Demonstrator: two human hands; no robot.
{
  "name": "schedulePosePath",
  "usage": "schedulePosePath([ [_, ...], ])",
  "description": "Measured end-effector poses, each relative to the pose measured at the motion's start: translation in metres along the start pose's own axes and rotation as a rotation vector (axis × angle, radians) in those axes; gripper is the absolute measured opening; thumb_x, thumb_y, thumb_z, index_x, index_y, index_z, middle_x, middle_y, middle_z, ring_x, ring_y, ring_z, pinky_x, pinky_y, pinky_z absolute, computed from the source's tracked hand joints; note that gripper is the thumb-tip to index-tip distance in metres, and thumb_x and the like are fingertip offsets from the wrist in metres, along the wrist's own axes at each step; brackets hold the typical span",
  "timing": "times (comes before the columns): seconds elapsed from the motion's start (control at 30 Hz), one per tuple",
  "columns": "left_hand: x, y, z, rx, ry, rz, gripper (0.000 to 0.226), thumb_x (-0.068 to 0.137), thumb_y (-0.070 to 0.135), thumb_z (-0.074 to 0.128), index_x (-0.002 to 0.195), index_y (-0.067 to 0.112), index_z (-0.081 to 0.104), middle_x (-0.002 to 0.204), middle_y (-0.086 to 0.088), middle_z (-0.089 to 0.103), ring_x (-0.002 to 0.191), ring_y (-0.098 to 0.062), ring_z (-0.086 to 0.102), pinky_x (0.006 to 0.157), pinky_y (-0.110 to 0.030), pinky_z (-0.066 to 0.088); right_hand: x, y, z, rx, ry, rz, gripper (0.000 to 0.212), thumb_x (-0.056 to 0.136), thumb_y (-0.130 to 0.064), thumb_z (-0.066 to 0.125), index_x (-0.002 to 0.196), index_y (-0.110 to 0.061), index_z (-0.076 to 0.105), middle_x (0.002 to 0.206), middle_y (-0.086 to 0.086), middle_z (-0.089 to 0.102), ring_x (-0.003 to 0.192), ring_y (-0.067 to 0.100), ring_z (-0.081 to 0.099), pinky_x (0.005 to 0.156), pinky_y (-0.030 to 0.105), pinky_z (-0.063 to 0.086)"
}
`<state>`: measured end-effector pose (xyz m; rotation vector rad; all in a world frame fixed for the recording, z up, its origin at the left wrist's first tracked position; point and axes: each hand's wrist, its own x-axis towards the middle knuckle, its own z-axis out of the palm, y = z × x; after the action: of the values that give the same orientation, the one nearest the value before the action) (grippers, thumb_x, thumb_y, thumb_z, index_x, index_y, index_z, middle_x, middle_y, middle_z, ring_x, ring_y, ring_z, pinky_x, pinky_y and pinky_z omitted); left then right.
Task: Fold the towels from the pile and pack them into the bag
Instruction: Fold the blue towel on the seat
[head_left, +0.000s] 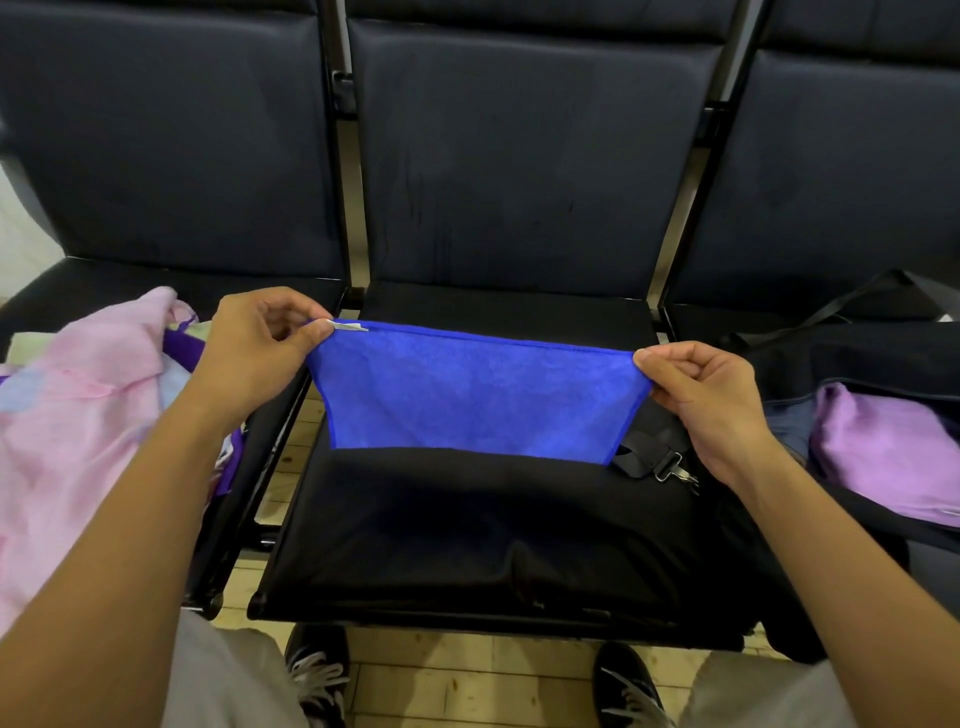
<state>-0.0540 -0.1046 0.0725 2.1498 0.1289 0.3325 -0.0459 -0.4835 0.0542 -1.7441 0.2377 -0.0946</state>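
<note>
A blue towel (475, 392) hangs stretched over the middle black seat (467, 535). My left hand (260, 348) pinches its upper left corner, where a small white label shows. My right hand (701, 389) pinches the upper right corner. The towel's lower edge touches the seat cushion. A pile of towels (78, 415), mostly pink with some purple, lies on the left seat. On the right seat sits a dark bag (857, 358), open, with a folded lilac towel (893, 452) inside it.
A black strap with a metal clip (657, 460) from the bag lies on the middle seat under the towel's right corner. Dark seat backs (519, 156) rise behind. A tiled floor and my two shoes show below the seat's front edge.
</note>
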Motion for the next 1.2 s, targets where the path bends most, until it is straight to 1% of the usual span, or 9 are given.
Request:
schedulePosePath([
  [0.13, 0.000, -0.001, -0.002, -0.037, -0.097, 0.020, 0.010, 0.091, 0.008, 0.063, 0.098, 0.016, 0.064, 0.090, 0.003, 0.067, 0.092, -0.013, 0.064, 0.075, -0.026, 0.052, 0.001, 0.002, 0.000, -0.017, 0.018, -0.017, 0.006, 0.088, -0.016, 0.071, 0.094, -0.015, 0.070, 0.088, 0.004, 0.076, 0.090, 0.019, 0.073, 0.091, 0.043, 0.057],
  [0.33, -0.004, 0.006, 0.002, 0.044, -0.189, 0.034, 0.026, 0.097, 0.008, 0.051, 0.086, 0.024, 0.067, 0.096, 0.007, 0.064, 0.090, -0.009, 0.062, 0.059, -0.008, 0.050, 0.001, 0.002, -0.001, -0.020, 0.040, -0.035, 0.007, 0.088, -0.018, 0.071, 0.095, -0.016, 0.070, 0.088, 0.002, 0.076, 0.089, 0.017, 0.072, 0.091, 0.044, 0.057],
  [0.5, -0.007, 0.010, 0.005, 0.098, -0.158, -0.008, 0.024, 0.099, 0.006, 0.048, 0.096, 0.015, 0.070, 0.094, 0.002, 0.061, 0.063, -0.005, 0.057, 0.041, -0.010, 0.040, 0.001, 0.003, 0.000, -0.023, 0.025, -0.044, 0.007, 0.089, -0.018, 0.071, 0.095, -0.017, 0.069, 0.089, 0.001, 0.075, 0.089, 0.015, 0.072, 0.091, 0.044, 0.057],
  [0.57, -0.008, 0.012, 0.005, 0.084, -0.141, -0.013, 0.023, 0.097, 0.005, 0.051, 0.095, 0.018, 0.070, 0.091, 0.000, 0.065, 0.063, 0.000, 0.062, 0.047, -0.011, 0.044, 0.001, 0.002, 0.000, -0.028, 0.021, -0.050, 0.007, 0.089, -0.018, 0.070, 0.095, -0.017, 0.069, 0.091, 0.002, 0.075, 0.090, 0.015, 0.072, 0.092, 0.044, 0.057],
  [0.67, -0.007, 0.011, 0.003, 0.077, -0.152, -0.040, 0.015, 0.092, 0.010, 0.062, 0.091, 0.024, 0.069, 0.095, -0.001, 0.070, 0.087, -0.009, 0.067, 0.071, -0.024, 0.055, 0.001, 0.002, -0.001, -0.024, 0.003, -0.055, 0.010, 0.088, -0.017, 0.071, 0.097, -0.014, 0.070, 0.092, 0.004, 0.075, 0.091, 0.015, 0.072, 0.094, 0.045, 0.056],
  [0.9, -0.007, 0.014, 0.006, 0.093, -0.104, -0.055, 0.010, 0.080, 0.018, 0.075, 0.081, 0.021, 0.065, 0.083, 0.004, 0.066, 0.080, -0.007, 0.064, 0.061, -0.021, 0.051, 0.001, 0.001, -0.001, 0.005, -0.015, -0.068, 0.013, 0.084, -0.011, 0.074, 0.096, -0.009, 0.071, 0.094, 0.005, 0.076, 0.092, 0.015, 0.073, 0.090, 0.040, 0.058],
  [1.03, -0.001, 0.003, 0.009, 0.184, -0.127, -0.032, 0.017, 0.082, 0.013, 0.075, 0.097, 0.015, 0.066, 0.084, 0.004, 0.064, 0.080, -0.011, 0.060, 0.063, -0.021, 0.047, 0.003, 0.004, -0.001, -0.019, -0.029, -0.106, 0.012, 0.083, -0.009, 0.075, 0.093, -0.013, 0.070, 0.094, 0.005, 0.075, 0.091, 0.015, 0.072, 0.083, 0.030, 0.059],
  [1.1, -0.001, -0.001, 0.011, 0.324, -0.165, 0.026, 0.020, 0.088, 0.012, 0.069, 0.108, 0.010, 0.068, 0.092, 0.004, 0.060, 0.087, -0.012, 0.055, 0.062, -0.018, 0.041, 0.006, 0.009, -0.002, -0.181, -0.040, -0.190, 0.016, 0.085, -0.010, 0.074, 0.100, -0.014, 0.070, 0.093, 0.000, 0.073, 0.089, 0.011, 0.070, 0.080, 0.022, 0.058],
  [1.2, -0.001, -0.001, 0.013, 0.428, -0.172, 0.085, 0.015, 0.091, 0.012, 0.064, 0.105, 0.007, 0.068, 0.099, 0.000, 0.054, 0.092, -0.013, 0.050, 0.068, -0.021, 0.037, 0.006, 0.016, 0.002, -0.484, -0.094, -0.328, 0.026, 0.091, -0.011, 0.068, 0.117, -0.013, 0.067, 0.094, -0.006, 0.066, 0.086, 0.002, 0.062, 0.076, 0.013, 0.048],
])
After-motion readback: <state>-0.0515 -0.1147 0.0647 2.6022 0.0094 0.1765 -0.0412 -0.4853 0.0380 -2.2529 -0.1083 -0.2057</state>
